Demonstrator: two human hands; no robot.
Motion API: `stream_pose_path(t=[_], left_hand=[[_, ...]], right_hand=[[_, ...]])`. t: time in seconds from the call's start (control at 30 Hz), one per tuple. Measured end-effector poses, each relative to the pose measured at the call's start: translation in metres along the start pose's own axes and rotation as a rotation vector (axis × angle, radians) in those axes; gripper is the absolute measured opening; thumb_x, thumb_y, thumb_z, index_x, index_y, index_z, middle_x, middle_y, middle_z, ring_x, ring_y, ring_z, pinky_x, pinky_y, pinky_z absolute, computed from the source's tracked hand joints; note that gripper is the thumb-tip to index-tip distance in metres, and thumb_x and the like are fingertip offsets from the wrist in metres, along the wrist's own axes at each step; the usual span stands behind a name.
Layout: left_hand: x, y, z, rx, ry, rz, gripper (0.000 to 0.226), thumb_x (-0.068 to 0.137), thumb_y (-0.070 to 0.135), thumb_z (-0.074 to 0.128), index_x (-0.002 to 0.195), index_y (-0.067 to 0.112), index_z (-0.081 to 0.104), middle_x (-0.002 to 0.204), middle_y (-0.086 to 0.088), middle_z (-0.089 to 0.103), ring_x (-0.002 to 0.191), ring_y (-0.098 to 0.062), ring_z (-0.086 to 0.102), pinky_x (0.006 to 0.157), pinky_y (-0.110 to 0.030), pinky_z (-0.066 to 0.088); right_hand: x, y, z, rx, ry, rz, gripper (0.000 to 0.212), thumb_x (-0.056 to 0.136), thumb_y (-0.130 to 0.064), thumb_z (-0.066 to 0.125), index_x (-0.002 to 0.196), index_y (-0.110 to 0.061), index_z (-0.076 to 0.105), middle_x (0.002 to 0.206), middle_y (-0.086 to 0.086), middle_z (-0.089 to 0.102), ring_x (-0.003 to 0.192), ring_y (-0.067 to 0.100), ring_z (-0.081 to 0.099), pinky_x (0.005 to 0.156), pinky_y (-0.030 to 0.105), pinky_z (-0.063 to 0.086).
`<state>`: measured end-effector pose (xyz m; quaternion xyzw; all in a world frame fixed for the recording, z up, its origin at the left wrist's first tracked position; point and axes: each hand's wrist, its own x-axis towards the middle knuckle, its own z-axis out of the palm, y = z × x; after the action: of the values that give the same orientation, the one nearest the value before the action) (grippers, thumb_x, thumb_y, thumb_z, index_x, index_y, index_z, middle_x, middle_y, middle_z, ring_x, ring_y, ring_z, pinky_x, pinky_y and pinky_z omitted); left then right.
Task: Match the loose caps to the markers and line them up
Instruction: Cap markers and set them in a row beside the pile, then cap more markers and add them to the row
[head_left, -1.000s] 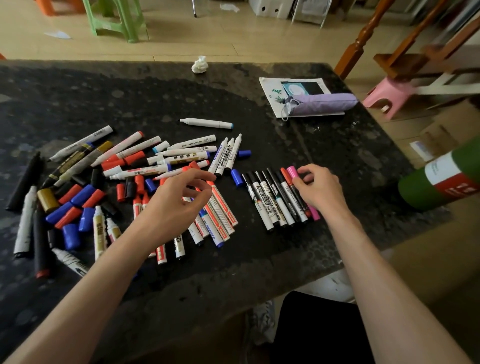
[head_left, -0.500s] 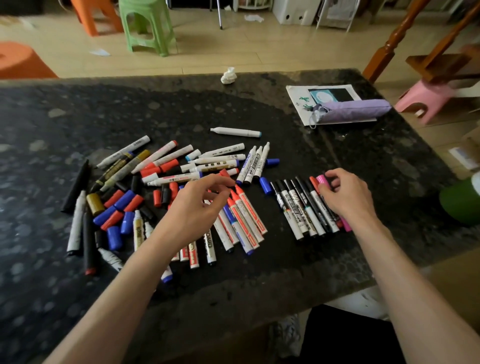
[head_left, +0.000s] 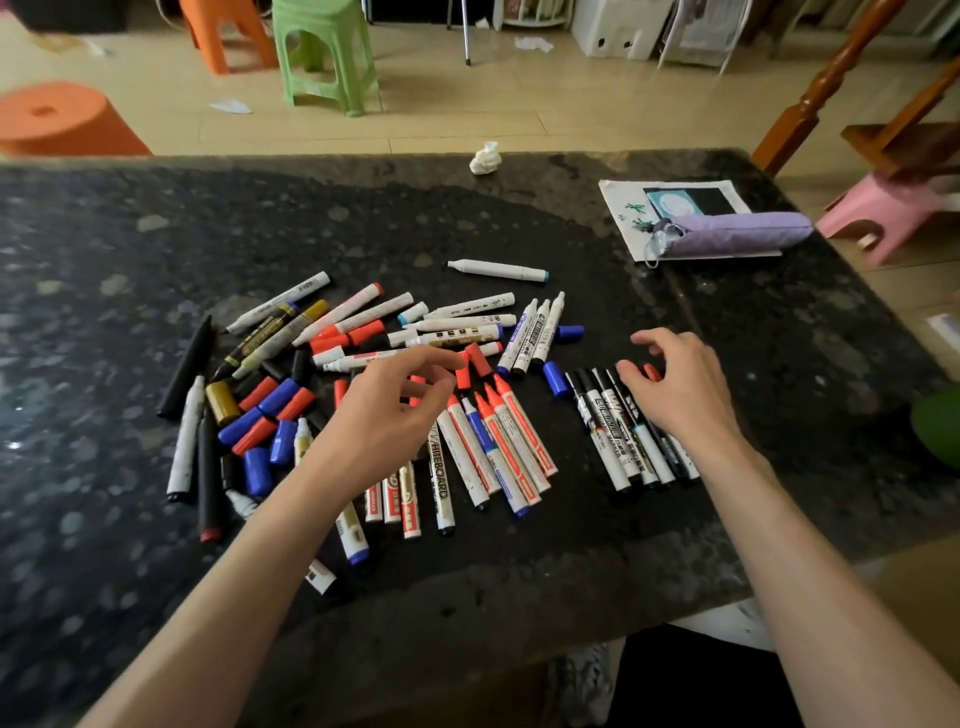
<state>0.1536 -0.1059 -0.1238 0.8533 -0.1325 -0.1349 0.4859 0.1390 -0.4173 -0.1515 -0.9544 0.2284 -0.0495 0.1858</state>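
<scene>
My left hand (head_left: 384, 415) hovers over the uncapped markers (head_left: 511, 434), fingertips (head_left: 455, 359) at a loose red cap (head_left: 462, 379); I cannot tell if they pinch it. My right hand (head_left: 680, 387), fingers loosely bent, rests on the lined-up black markers (head_left: 615, 441).

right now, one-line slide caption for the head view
Mid-sort: left hand over a pile of markers and loose caps, right hand on a lined-up row of black-capped markers, dark speckled table.

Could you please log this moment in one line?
left hand: at red cap, grip unclear | right hand: resting on lined-up black markers | stage: matching unfinished
</scene>
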Motion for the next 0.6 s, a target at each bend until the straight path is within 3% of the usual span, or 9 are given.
stream_pose_path(t=[0.1, 0.27, 0.37, 0.47, 0.6], left_hand=[[0.0, -0.003, -0.005, 0.01, 0.011, -0.009, 0.025, 0.104, 0.027, 0.058, 0.126, 0.035, 0.066, 0.111, 0.019, 0.066, 0.105, 0.0, 0.066, 0.085, -0.021, 0.053], [0.001, -0.003, -0.006, 0.005, 0.018, -0.01, 0.024, 0.104, 0.027, 0.057, 0.126, 0.034, 0.066, 0.111, 0.018, 0.066, 0.105, -0.001, 0.067, 0.084, -0.02, 0.053], [0.002, -0.002, -0.004, 0.01, 0.01, -0.009, 0.025, 0.104, 0.027, 0.057, 0.127, 0.033, 0.065, 0.112, 0.018, 0.065, 0.106, -0.001, 0.065, 0.083, -0.019, 0.052], [0.003, 0.0, -0.003, 0.012, 0.011, -0.006, 0.025, 0.104, 0.027, 0.057, 0.127, 0.033, 0.065, 0.113, 0.017, 0.065, 0.106, -0.001, 0.065, 0.084, -0.02, 0.052], [0.003, -0.001, -0.004, 0.012, 0.016, -0.008, 0.025, 0.104, 0.027, 0.057, 0.127, 0.033, 0.065, 0.112, 0.016, 0.065, 0.104, 0.0, 0.064, 0.086, -0.022, 0.053]], right_hand=[[0.003, 0.008, -0.004, -0.029, 0.038, 0.045, 0.041, 0.096, -0.033, 0.071, 0.135, -0.025, 0.064, 0.13, 0.011, 0.06, 0.123, 0.031, 0.055, 0.102, 0.045, 0.048], [0.005, 0.026, -0.01, 0.006, 0.04, 0.147, 0.037, 0.097, -0.025, 0.069, 0.133, -0.019, 0.064, 0.129, 0.013, 0.064, 0.12, 0.032, 0.06, 0.1, 0.046, 0.052], [0.001, 0.013, -0.006, 0.04, 0.051, 0.073, 0.034, 0.095, -0.028, 0.072, 0.128, -0.023, 0.068, 0.124, 0.01, 0.063, 0.121, 0.032, 0.057, 0.102, 0.045, 0.049], [0.0, -0.015, 0.007, 0.112, 0.025, -0.053, 0.024, 0.09, -0.037, 0.076, 0.111, -0.027, 0.076, 0.115, 0.007, 0.065, 0.118, 0.031, 0.055, 0.101, 0.045, 0.048], [0.004, -0.054, 0.03, 0.142, -0.009, -0.075, 0.021, 0.088, -0.048, 0.076, 0.096, -0.029, 0.079, 0.119, 0.002, 0.064, 0.127, 0.029, 0.045, 0.103, 0.041, 0.042]])
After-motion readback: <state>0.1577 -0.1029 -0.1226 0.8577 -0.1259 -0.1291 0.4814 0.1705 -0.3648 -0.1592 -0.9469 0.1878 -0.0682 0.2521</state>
